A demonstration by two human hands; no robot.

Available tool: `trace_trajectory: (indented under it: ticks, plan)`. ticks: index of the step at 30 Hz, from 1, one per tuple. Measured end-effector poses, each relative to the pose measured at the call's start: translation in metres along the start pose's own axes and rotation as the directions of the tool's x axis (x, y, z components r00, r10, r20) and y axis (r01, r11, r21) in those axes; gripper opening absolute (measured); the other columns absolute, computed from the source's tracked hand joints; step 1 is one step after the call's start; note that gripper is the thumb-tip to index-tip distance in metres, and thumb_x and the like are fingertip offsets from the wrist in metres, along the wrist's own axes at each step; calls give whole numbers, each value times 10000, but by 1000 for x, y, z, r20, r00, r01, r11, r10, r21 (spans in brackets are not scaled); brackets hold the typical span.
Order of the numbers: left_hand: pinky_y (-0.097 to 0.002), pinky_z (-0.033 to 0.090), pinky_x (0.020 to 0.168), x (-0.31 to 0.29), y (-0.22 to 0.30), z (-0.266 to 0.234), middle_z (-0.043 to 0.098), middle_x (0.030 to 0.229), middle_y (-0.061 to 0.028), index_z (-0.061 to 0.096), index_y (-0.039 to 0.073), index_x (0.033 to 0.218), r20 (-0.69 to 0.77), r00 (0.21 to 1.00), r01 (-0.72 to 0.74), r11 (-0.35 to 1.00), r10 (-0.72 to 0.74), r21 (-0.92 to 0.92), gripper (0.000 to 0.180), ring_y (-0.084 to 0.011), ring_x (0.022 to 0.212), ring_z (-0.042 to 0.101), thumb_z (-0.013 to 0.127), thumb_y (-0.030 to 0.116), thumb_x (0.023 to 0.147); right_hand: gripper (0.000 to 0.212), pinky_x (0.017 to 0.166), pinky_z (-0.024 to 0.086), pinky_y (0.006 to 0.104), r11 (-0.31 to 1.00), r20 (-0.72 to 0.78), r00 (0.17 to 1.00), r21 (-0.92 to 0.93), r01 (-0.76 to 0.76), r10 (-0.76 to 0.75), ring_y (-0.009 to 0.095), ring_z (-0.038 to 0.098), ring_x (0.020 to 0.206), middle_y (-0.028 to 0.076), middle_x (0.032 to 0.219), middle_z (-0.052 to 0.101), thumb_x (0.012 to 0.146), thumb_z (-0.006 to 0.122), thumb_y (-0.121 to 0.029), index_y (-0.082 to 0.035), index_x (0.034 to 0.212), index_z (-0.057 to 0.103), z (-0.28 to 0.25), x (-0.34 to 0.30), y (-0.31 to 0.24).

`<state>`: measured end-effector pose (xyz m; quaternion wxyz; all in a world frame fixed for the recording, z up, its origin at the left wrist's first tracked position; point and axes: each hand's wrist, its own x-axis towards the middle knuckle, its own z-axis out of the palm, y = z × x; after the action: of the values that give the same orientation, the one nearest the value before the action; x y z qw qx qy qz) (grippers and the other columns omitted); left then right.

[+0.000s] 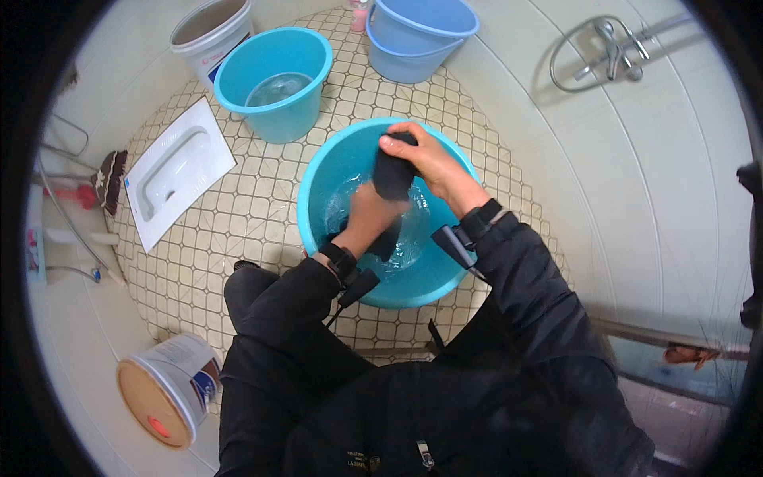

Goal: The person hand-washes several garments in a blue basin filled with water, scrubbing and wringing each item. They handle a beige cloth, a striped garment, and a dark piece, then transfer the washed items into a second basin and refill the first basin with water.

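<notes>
A wide turquoise basin with water in it stands on the floor between my legs. Over it I hold a wet black cloth, long and narrow like a sock. My right hand grips its upper end near the far rim, with the thumb pressed on top. Lower down, my left hand is closed around the middle of the cloth, blurred by motion. The cloth's lower end hangs below this hand, close to the water. Both wrists wear black straps with small devices attached.
Beyond the basin stand a turquoise bucket holding water, a white bucket and blue nested buckets. A squat toilet is set in the tiled floor at left. A lidded bucket sits near left; a shower mixer hangs at right.
</notes>
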<state>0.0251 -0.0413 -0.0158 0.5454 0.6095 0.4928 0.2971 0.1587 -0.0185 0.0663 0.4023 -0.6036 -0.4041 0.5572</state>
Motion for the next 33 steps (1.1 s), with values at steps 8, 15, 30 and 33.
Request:
trace_trajectory:
  ticks: [8, 15, 30, 33]
  plan:
    - [-294, 466, 633, 1, 46, -40, 626, 838, -40, 622, 20, 899, -154, 981, -36, 676, -115, -736, 230, -158, 696, 585, 747, 40, 706, 413, 816, 477, 346, 911, 287, 958, 391, -130, 13, 201, 565, 945, 44, 1010, 616, 901, 557, -520, -138, 1056, 587, -17, -88, 38]
    - [-336, 491, 752, -13, 77, -63, 613, 807, -40, 593, 68, 823, -4, 989, 27, 208, -148, -978, 125, -192, 782, 598, 639, 183, 843, 1028, 1025, 367, 506, 296, 651, 676, 608, -736, 346, 391, 440, 1241, 271, 1327, 462, 730, 455, -808, -36, 1399, 345, 38, -94, 92]
    - [-353, 424, 943, -60, 39, -67, 601, 1137, -100, 612, 45, 1065, 78, 701, -689, 702, 709, -183, 401, -260, 1082, 555, 743, 126, 694, 291, 839, 530, 359, 437, 233, 963, 859, -269, 135, 239, 634, 941, 124, 1007, 649, 879, 583, -269, -49, 1069, 602, 31, -38, 73]
    - [-380, 405, 883, -61, 39, -54, 611, 1053, -72, 632, 86, 1039, 168, 811, -501, 814, 560, -294, 501, -298, 955, 560, 809, 196, 583, 234, 811, 519, 349, 784, 187, 962, 557, -273, 202, 201, 617, 926, 126, 1049, 620, 955, 477, -162, -24, 1121, 564, 20, -39, 86]
